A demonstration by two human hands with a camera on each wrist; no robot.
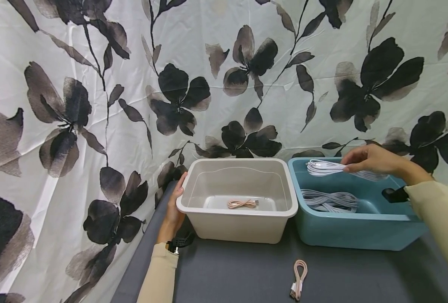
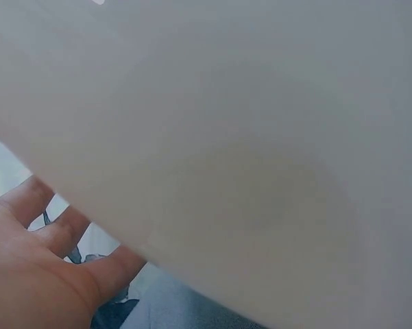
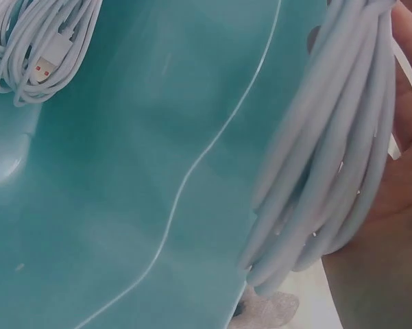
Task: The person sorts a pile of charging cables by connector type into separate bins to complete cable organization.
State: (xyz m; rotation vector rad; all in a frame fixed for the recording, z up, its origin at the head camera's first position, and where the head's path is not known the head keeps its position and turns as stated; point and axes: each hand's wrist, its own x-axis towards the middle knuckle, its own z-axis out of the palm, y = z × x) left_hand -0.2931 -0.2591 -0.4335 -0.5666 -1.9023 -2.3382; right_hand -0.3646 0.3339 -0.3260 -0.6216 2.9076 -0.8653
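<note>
My right hand (image 1: 371, 161) pinches a coiled white cable (image 1: 324, 167) above the back of the blue bin (image 1: 360, 231). Up close in the right wrist view, the loops of this cable (image 3: 322, 151) hang along the palm. Inside the blue bin lies more bundled white cable (image 1: 330, 201); a USB plug (image 3: 53, 55) shows on it. My left hand (image 1: 175, 206) rests against the left side of the beige bin (image 1: 239, 225), its fingers (image 2: 62, 229) extended along the wall. A small coiled pink cable (image 1: 242, 204) lies on the beige bin's floor.
Another folded pink cable (image 1: 298, 278) lies on the grey table (image 1: 239, 273) in front of the bins. The two bins stand side by side, rims close together. A white curtain (image 1: 133, 67) with dark flowers hangs behind and at the left.
</note>
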